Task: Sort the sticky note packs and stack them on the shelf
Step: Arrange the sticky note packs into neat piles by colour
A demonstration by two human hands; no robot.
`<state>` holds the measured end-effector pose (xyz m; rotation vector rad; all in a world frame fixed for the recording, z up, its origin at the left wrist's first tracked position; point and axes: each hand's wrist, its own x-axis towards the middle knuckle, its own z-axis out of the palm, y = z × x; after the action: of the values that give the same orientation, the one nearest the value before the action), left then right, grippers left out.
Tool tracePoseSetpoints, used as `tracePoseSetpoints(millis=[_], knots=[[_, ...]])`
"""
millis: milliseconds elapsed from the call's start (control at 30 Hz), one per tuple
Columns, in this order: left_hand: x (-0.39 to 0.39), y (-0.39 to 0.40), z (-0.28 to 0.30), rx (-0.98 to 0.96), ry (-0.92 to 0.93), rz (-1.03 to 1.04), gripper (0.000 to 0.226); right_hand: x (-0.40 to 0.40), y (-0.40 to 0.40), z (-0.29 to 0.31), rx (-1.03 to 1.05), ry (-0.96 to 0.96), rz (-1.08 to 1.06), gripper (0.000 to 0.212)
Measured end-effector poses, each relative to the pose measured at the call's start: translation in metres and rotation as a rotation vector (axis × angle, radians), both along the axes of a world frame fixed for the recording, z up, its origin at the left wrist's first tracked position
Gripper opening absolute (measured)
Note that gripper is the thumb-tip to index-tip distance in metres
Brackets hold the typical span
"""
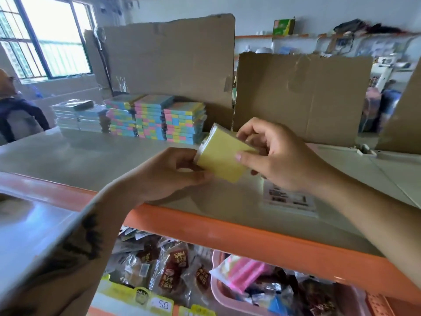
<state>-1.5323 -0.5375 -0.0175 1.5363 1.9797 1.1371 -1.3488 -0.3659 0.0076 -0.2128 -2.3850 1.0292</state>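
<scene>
I hold a yellow sticky note pack [222,157] in clear wrap above the shelf top [95,160]. My left hand [168,174] grips its lower left edge, thumb on the front. My right hand [273,153] pinches its right side with thumb and fingers. At the back of the shelf stand three stacks of multicoloured sticky note packs [157,119], side by side against a cardboard sheet. A pink sticky note pack [241,272] lies in a pink basket [218,290] on the level below.
Cardboard sheets [300,96] stand upright behind the shelf. Stacks of pale booklets [77,117] sit left of the coloured packs. The shelf has an orange front rail [250,238]. Snack packets [175,270] fill the lower level. A person [13,106] sits at far left.
</scene>
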Motion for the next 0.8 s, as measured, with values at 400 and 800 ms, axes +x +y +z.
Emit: tracePoseSetpoints(millis=[400,800], knots=[[-0.002,0.001,-0.002,0.183,-0.317,-0.007,0.031,-0.002,-0.015,-0.009,-0.095,0.018,0.007,0.031],[0.001,-0.003,0.001,0.245,-0.364,-0.068,0.041,0.010,-0.026,-0.015,0.630,0.064,0.035,0.043]])
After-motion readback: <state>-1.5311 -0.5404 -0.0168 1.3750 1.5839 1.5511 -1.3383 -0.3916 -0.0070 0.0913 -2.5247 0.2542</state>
